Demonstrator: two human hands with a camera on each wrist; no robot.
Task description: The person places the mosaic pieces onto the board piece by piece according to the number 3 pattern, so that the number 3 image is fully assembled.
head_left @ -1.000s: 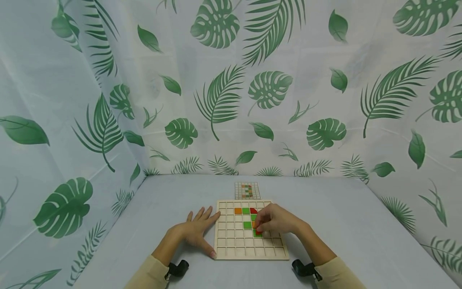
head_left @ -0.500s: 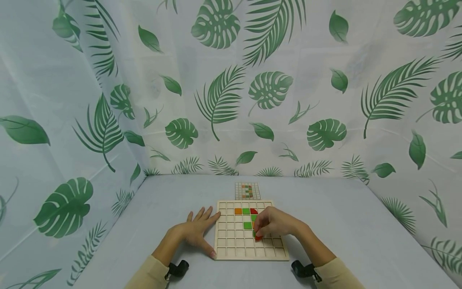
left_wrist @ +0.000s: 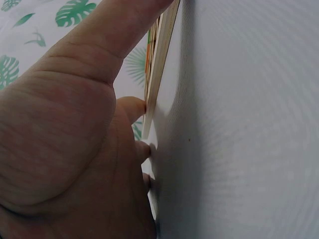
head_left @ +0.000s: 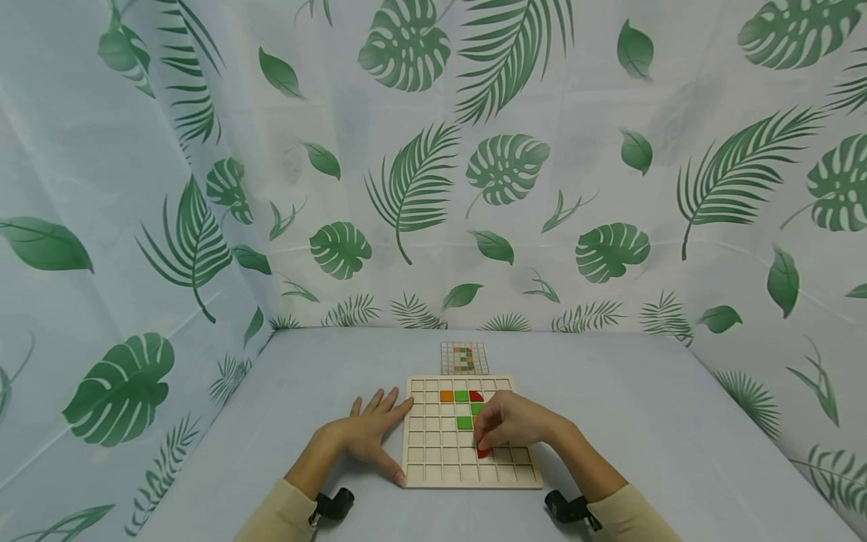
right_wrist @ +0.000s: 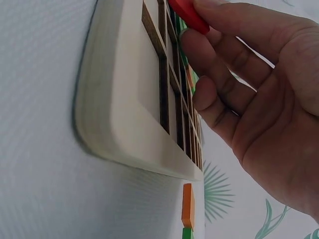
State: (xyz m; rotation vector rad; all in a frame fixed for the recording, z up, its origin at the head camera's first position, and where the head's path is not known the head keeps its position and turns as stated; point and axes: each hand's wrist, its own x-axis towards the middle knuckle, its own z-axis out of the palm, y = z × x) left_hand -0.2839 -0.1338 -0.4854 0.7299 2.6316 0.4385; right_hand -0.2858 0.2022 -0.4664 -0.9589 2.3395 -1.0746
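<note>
A wooden grid board [head_left: 433, 474] lies flat on the table, with orange, green and red tiles in some squares. My right hand [head_left: 518, 420] pinches a red tile [head_left: 483, 453] over a square in the board's lower middle; in the right wrist view the red tile [right_wrist: 189, 15] sits tilted between thumb and finger. Near it are a green tile [head_left: 464, 423] and another green tile [head_left: 477, 408], partly covered by the fingers. My left hand [head_left: 369, 433] rests with spread fingers at the board's left edge, its thumb touching the lower left corner.
Behind the board lies a small pattern card [head_left: 464, 359] with a coloured grid. In the right wrist view an orange block [right_wrist: 188, 205] and a green block [right_wrist: 187, 233] lie beside the board. Leaf-printed curtains [head_left: 433, 188] stand around the table.
My right hand has moved slightly toward me, bringing the red tile from near the lower green tile down to the square below. My left hand stays in place.
</note>
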